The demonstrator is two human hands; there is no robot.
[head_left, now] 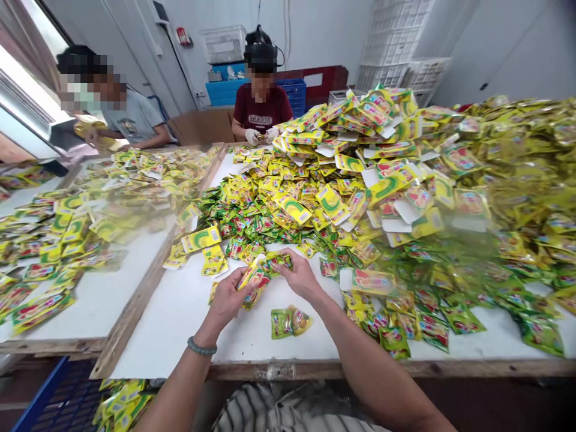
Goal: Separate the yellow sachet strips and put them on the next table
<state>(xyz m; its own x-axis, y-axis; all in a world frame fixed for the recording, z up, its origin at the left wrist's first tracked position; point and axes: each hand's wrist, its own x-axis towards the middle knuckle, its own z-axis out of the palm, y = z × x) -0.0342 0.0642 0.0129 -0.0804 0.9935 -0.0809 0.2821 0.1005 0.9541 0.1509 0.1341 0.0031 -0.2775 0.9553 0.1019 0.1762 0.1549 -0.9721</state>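
Observation:
My left hand [228, 296] is closed around a small yellow carton [251, 273], held tilted above the white tabletop. At the carton's upper end, my right hand [299, 275] pinches a small green-and-yellow packet [278, 259]. Whether the packet is partly inside the carton I cannot tell. Below my hands lie a green packet [281, 323] and a yellowish packet [300, 320], side by side on the table. More flat yellow cartons [201, 239] lie just beyond my left hand. Near my right forearm a carton [368, 281] rests with its white flap outward.
A large heap of yellow cartons [333, 204] and green packets [265, 228] covers the middle and right. A wooden divider [139, 294] separates the left section. Two people sit across the table, one in a maroon shirt [262, 105]. A blue crate [72, 390] stands below left.

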